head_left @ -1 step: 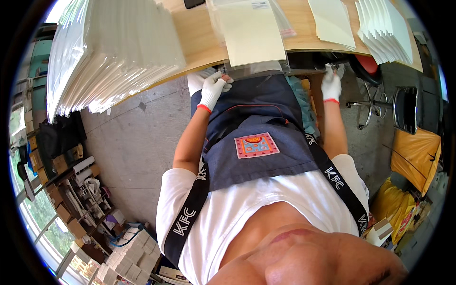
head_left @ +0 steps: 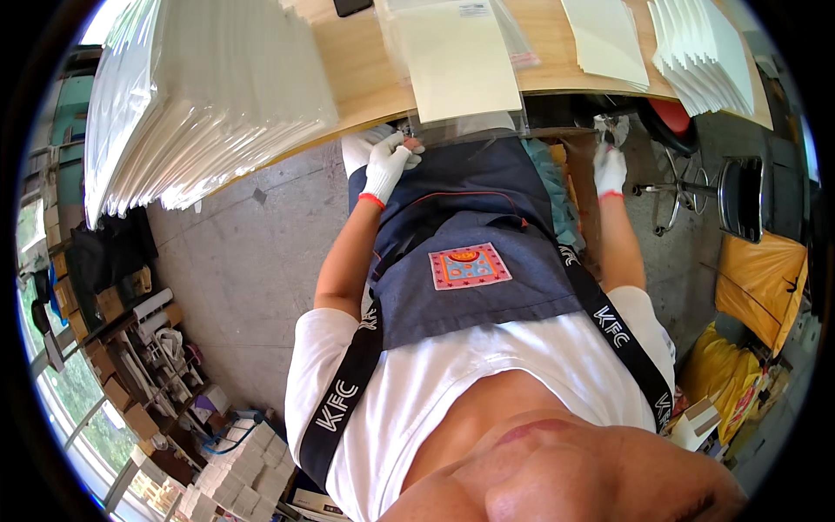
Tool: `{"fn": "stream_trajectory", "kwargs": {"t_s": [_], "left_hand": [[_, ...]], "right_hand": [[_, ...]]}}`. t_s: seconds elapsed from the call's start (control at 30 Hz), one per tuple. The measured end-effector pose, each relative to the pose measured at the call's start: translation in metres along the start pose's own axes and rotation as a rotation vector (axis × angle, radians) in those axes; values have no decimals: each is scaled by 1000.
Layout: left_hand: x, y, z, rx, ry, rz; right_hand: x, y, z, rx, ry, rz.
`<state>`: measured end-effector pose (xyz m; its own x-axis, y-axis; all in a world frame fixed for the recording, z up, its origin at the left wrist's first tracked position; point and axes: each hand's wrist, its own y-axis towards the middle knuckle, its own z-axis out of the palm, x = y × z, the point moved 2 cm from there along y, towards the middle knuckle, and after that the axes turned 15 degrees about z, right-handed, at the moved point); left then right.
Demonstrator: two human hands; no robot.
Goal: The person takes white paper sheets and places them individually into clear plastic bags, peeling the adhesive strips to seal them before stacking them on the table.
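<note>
My left hand (head_left: pixel 385 170), in a white glove with a red cuff and bare fingertips, is closed at the table's front edge. Its fingers meet beside the lower left corner of a clear plastic sleeve (head_left: pixel 470 129), which hangs over the edge; what they grip is hidden. On that sleeve lies a cream sheet (head_left: pixel 465 74) with a small white label. Below the table edge at the right, my gloved right hand (head_left: pixel 611 167) has its fingers drawn together against a small shiny thing (head_left: pixel 614 129), too unclear to name.
A tall stack of plastic-wrapped sheets (head_left: pixel 217 96) fills the table's left side. Cream sheets (head_left: pixel 604 43) and a fanned stack of white cards (head_left: pixel 703 56) lie at the right. A phone (head_left: pixel 352 7) lies at the back. A wheeled chair (head_left: pixel 678 191) stands right of my knees.
My right hand has drawn back slightly toward me, its fingers now closer together, with the shiny thing showing beyond them. My left hand is almost unmoved.
</note>
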<state>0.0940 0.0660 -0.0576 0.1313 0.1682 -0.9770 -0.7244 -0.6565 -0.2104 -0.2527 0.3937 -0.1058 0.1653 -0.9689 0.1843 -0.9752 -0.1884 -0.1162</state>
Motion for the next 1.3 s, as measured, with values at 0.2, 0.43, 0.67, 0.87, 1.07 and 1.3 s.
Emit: {"fn": "stream_trajectory", "kwargs": {"t_s": [0.2,0.43,0.67,0.87,1.07,1.3], "left_hand": [[-45,6,-1,-94,1323,1065],[-50,33,27,277,1098,1381],[1,20,11,-155,442,661],[53,28,4,-618,-254,445],[-14,6,16,-206,1187,1011],[-33,12,19,39,1038,1258]], "right_hand": [[-27,-60,-2,665,-701,-331],[170,-66,-70,-224,181,-1015],[175,-56,-1,-77,740,-640],[195,-60,24,266,1204,-39],[180,-55,7,151,1009,-237],[169,-59,-28,-77,434,-677]]}}
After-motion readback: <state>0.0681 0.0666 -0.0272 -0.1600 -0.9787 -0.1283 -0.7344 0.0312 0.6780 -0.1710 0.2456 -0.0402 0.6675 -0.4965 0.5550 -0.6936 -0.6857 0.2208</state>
